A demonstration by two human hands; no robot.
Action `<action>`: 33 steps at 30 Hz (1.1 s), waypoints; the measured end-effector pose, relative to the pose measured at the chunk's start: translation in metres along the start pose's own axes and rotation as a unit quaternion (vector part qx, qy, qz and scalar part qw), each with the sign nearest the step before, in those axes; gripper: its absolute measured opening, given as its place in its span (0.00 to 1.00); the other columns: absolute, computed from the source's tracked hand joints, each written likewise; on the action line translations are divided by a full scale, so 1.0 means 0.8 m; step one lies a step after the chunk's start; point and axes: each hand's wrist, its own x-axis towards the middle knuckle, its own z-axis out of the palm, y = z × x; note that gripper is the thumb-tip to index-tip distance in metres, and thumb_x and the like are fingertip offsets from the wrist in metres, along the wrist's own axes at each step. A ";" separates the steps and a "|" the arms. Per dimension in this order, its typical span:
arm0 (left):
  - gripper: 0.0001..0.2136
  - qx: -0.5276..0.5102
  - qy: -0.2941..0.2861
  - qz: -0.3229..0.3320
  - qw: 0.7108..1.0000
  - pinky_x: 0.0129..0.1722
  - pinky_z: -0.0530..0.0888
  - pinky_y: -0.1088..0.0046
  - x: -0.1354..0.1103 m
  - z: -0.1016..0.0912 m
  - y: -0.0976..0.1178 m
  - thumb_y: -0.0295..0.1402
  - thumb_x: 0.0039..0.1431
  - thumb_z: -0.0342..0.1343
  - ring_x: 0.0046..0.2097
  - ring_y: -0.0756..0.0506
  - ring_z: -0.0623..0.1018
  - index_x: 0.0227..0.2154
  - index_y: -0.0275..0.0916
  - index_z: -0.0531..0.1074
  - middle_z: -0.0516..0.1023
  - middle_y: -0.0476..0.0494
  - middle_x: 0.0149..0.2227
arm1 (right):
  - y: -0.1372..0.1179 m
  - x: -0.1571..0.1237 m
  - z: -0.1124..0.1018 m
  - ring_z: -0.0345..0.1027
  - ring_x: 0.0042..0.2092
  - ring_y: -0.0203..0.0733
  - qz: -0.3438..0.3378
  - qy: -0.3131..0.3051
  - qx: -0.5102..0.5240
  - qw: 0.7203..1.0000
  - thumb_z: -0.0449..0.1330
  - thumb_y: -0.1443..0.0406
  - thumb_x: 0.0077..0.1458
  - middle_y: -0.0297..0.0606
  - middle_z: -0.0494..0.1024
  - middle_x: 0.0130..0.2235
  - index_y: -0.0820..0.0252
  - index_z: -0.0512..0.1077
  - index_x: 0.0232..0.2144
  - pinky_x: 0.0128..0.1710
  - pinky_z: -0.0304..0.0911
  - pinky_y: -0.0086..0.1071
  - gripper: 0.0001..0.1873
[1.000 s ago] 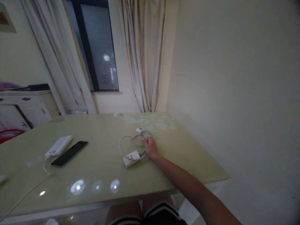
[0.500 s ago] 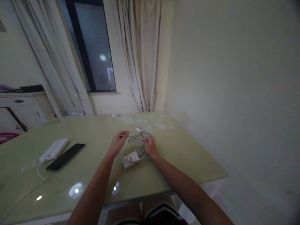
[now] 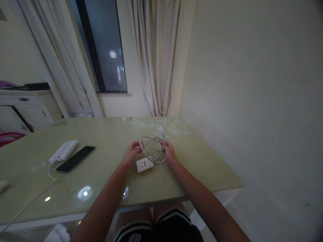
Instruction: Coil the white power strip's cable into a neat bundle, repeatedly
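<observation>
A white power strip [image 3: 144, 164] with socket holes lies on the green tabletop, just in front of its looped cord. The pale cord [image 3: 157, 162] forms several loops between my hands. Its white plug [image 3: 161, 130] sticks up at the far side of the coil. My left hand [image 3: 132, 153] has its fingers closed on the left side of the loops. On the right side, my right hand [image 3: 169, 151] grips the gathered cord near the plug end.
To the left lie a black phone [image 3: 76, 159] and a white power bank [image 3: 64, 151] with a thin cable [image 3: 30, 205] running to the near edge. A wall [image 3: 252, 101] borders the table's right side. Curtains [image 3: 158, 60] hang behind, and a cabinet [image 3: 27, 107] stands at far left.
The cord is gathered into rounder loops, lifted off the power strip's top. The plug has swung up and right. The view has shifted slightly.
</observation>
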 end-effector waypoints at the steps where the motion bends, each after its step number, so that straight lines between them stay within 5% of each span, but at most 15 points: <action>1: 0.23 0.025 0.001 0.017 1.000 0.39 0.76 0.69 0.000 0.000 -0.002 0.46 0.42 0.72 0.36 0.46 0.79 0.37 0.36 0.75 0.80 0.42 0.36 | -0.001 0.000 0.000 0.65 0.33 0.39 0.001 0.001 0.005 1.000 0.59 0.46 0.50 0.37 0.77 0.33 0.60 0.74 0.32 0.28 0.57 0.28 0.22; 6: 0.23 0.061 -0.030 -0.004 0.998 0.33 0.74 0.71 -0.005 -0.011 0.005 0.52 0.45 0.68 0.32 0.47 0.78 0.33 0.39 0.69 0.76 0.48 0.31 | -0.005 -0.003 -0.001 0.66 0.33 0.39 0.001 0.004 0.026 1.000 0.60 0.44 0.48 0.37 0.78 0.33 0.59 0.73 0.30 0.27 0.57 0.27 0.24; 11: 0.27 0.160 -0.280 -0.060 0.945 0.42 0.75 0.66 -0.031 -0.015 0.026 0.42 0.44 0.70 0.44 0.41 0.80 0.48 0.40 0.75 0.81 0.41 0.43 | -0.006 -0.005 0.000 0.65 0.30 0.38 0.008 0.007 0.034 0.999 0.60 0.44 0.48 0.36 0.77 0.32 0.59 0.74 0.31 0.26 0.55 0.27 0.24; 13: 0.31 0.206 -0.317 -0.051 0.924 0.44 0.75 0.66 -0.042 -0.012 0.032 0.37 0.40 0.73 0.46 0.39 0.79 0.51 0.41 0.75 0.81 0.40 0.45 | -0.005 -0.005 0.000 0.64 0.30 0.37 0.007 0.006 0.032 0.999 0.59 0.44 0.48 0.35 0.77 0.32 0.58 0.74 0.31 0.26 0.55 0.27 0.24; 23: 0.28 0.204 -0.217 0.041 0.954 0.42 0.75 0.66 -0.039 0.005 0.007 0.34 0.41 0.70 0.43 0.39 0.79 0.50 0.38 0.76 0.81 0.39 0.44 | -0.007 -0.005 0.000 0.59 0.27 0.36 -0.006 -0.016 0.011 1.000 0.61 0.44 0.46 0.31 0.72 0.27 0.59 0.74 0.28 0.27 0.54 0.29 0.24; 28: 0.29 0.186 -0.095 0.097 0.973 0.48 0.76 0.62 -0.034 0.030 -0.020 0.38 0.43 0.69 0.46 0.37 0.80 0.51 0.35 0.74 0.81 0.36 0.47 | -0.012 -0.011 0.001 0.63 0.30 0.38 -0.019 -0.065 0.015 0.998 0.62 0.46 0.49 0.33 0.75 0.29 0.60 0.76 0.29 0.30 0.56 0.29 0.22; 33: 0.29 0.147 0.031 0.089 0.985 0.42 0.77 0.64 -0.017 0.059 -0.026 0.38 0.43 0.70 0.42 0.39 0.81 0.50 0.34 0.74 0.82 0.35 0.43 | -0.015 -0.011 0.006 0.65 0.33 0.40 -0.043 -0.094 0.023 0.994 0.64 0.46 0.48 0.33 0.74 0.27 0.60 0.74 0.26 0.34 0.60 0.30 0.22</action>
